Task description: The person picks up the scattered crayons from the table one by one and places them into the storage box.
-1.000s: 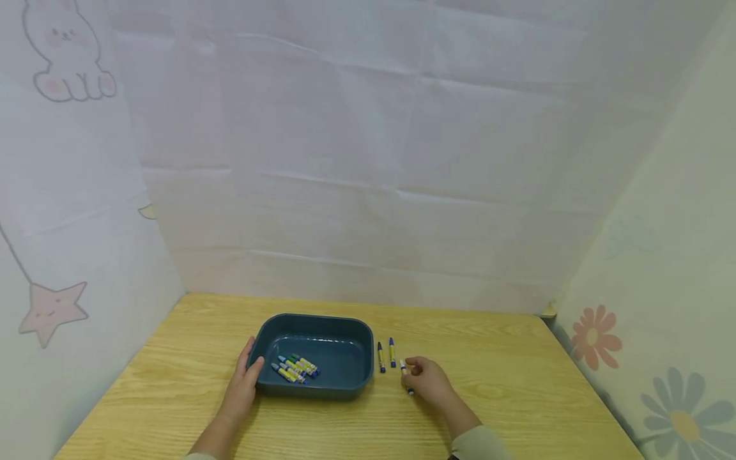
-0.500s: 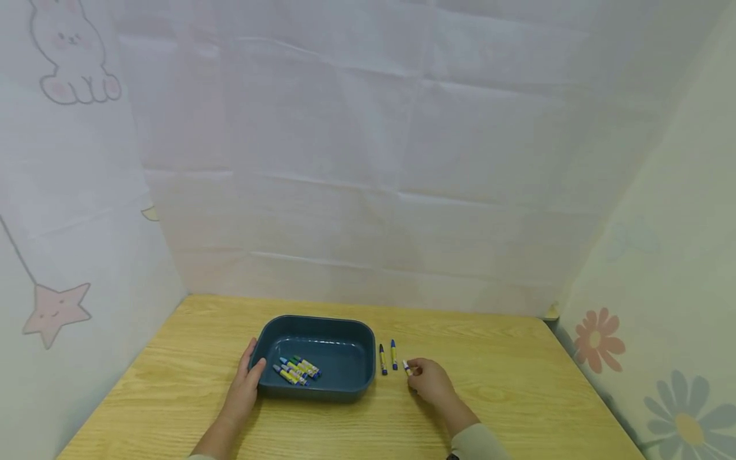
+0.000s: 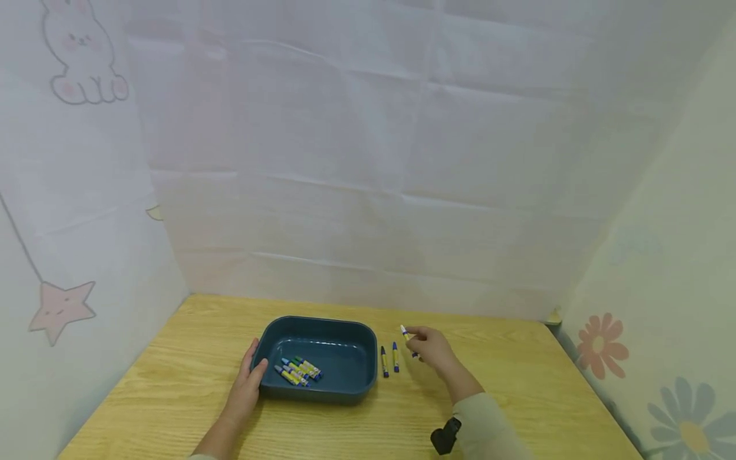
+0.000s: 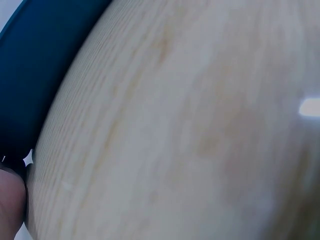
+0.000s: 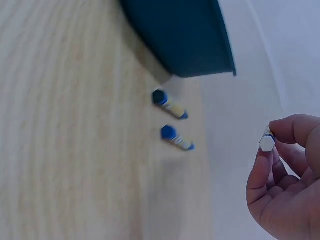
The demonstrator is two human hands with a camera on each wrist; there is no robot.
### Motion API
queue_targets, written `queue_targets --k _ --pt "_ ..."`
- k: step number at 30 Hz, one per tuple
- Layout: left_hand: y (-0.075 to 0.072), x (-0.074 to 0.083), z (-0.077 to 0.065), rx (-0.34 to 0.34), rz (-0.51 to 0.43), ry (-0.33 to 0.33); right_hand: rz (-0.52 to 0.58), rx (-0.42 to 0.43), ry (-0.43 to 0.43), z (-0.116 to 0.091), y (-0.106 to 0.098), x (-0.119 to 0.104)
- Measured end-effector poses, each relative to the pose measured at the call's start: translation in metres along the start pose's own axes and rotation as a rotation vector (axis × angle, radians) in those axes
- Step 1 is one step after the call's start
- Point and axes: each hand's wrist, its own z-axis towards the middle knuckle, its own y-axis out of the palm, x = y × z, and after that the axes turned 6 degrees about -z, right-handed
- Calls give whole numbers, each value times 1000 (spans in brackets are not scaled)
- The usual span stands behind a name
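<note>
A dark teal rectangular bin (image 3: 313,395) stands on the wooden table. My left hand (image 3: 244,390) grips its left side, thumb at the rim and fingers along the outer wall. Several crayons (image 3: 299,372) with yellow wrappers lie in a heap inside, towards the left front. My right hand (image 3: 436,351) pinches a white-tipped crayon (image 3: 406,333) between thumb and fingers, right of the bin. In the right wrist view this crayon's hexagonal end (image 5: 267,144) faces the camera. Between the bin and that hand lie a dark-tipped crayon (image 3: 384,362) and a blue-tipped crayon (image 3: 395,358), side by side.
The pale wood table (image 3: 172,358) runs back to a hanging white cloth (image 3: 368,191). Printed cloth walls with a star (image 3: 62,310) and flowers (image 3: 600,345) close off both sides. Something small and black (image 3: 445,437) sits at the right wrist.
My right hand has lifted the white-tipped crayon from the table and carried it away from me, level with the far ends of the two lying crayons. My left hand stays on the bin.
</note>
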Motion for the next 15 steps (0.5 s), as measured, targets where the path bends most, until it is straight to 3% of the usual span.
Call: queue_targets --k 7,15 --pt "1 0 0 9 3 13 37 -59 -58 14 12 -29" --pt "2 0 -1 22 10 1 43 -136 -113 24 39 -56"
